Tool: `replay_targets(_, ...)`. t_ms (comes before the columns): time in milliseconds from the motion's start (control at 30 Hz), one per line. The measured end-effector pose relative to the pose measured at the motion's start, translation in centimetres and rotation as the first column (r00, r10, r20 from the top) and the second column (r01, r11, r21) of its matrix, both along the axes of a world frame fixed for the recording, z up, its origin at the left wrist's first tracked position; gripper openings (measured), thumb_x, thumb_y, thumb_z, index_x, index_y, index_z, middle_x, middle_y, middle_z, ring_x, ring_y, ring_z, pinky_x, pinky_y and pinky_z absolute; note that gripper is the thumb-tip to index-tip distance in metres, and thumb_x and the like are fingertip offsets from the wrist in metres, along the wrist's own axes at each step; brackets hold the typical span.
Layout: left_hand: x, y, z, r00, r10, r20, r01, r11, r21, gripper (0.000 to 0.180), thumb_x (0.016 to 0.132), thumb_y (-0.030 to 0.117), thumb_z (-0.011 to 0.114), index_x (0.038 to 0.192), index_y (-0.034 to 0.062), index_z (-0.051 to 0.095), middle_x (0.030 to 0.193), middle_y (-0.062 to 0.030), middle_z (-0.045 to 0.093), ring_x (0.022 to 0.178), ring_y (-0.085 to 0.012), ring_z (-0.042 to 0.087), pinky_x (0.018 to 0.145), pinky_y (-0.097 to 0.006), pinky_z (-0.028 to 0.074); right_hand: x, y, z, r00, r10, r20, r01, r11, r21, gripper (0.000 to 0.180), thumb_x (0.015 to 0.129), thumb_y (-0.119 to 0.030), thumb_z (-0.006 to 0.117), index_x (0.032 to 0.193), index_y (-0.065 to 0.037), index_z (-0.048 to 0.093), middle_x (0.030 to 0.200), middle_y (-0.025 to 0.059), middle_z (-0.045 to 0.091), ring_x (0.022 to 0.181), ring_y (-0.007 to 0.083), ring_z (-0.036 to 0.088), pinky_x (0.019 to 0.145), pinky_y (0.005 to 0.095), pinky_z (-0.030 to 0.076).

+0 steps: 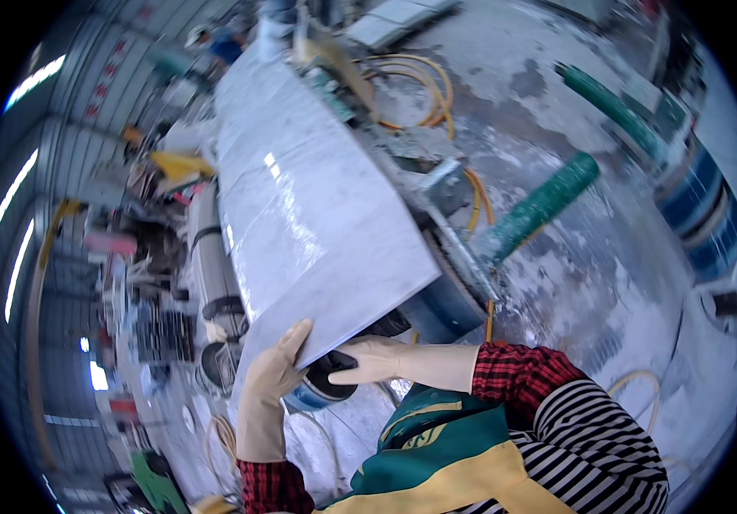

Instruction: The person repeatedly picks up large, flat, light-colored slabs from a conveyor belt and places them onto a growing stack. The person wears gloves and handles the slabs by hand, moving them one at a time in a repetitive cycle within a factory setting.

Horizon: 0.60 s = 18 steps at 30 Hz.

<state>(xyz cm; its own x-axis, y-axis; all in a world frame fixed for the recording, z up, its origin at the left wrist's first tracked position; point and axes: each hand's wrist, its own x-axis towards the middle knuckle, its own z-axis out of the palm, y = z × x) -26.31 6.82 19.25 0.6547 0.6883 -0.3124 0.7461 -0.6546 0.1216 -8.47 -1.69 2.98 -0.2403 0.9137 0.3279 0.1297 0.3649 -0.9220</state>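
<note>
A long, glossy white-grey slab (308, 206) stretches away from me, its wet-looking top catching the light. Both of my hands wear cream rubber gloves with red checked cuffs. My left hand (267, 377) grips the near left end of the slab, its thumb lying over the top face and the other fingers mostly hidden. Beside the slab's near edge is my right hand (373, 360), thumb and fingers apart with nothing seen between them. Under the slab near my hands are a blue-and-black cylinder (321, 390) and a larger blue drum (446, 308).
Green rollers (548, 201) on metal frames stick out to the right over a wet, blotchy floor. A coiled yellow hose (437, 90) lies farther back. Grey cylindrical machinery (210, 240) stands along the slab's left side. Another person (214, 43) is at the far left.
</note>
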Motion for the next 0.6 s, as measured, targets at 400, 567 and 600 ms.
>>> replay_targets(400,-8.6,-4.1,-0.5,0.739,-0.294,0.606,0.026,0.912,0.410,0.039,0.080,0.003,0.070,0.118,-0.0009,0.064,0.115,-0.0168,0.069,0.099,-0.0336,0.069,0.088,-0.040,0.054,-5.9,0.4,4.6,0.877,-0.238,-0.416,0.020,0.885,-0.465,0.044,0.101,-0.017,0.068,0.138,0.004,0.058,0.130,0.0118,0.065,0.117,0.0199,0.063,0.101,0.0353,0.051)
replay_targets(567,-18.9,-5.4,-3.3,0.533,-0.395,0.748,-0.110,0.845,0.524,0.035,0.073,0.003,0.070,0.107,-0.0040,0.066,0.095,-0.0150,0.070,0.078,-0.0322,0.066,0.073,-0.043,0.054,-5.0,0.6,4.4,0.858,-0.343,-0.383,0.096,0.839,-0.535,0.062,0.103,-0.030,0.064,0.144,0.011,0.043,0.135,0.0239,0.062,0.121,0.0420,0.065,0.104,0.0519,0.055)
replay_targets(600,-20.8,-5.7,-5.3,0.513,-0.313,0.799,-0.187,0.868,0.460,0.025,0.079,0.003,0.070,0.104,-0.0026,0.069,0.091,-0.0155,0.071,0.077,-0.0335,0.068,0.070,-0.043,0.054,-5.5,0.5,5.1,0.852,-0.371,-0.369,0.135,0.838,-0.529,0.065,0.102,-0.033,0.065,0.144,0.012,0.043,0.135,0.0246,0.062,0.120,0.0422,0.066,0.103,0.0521,0.055)
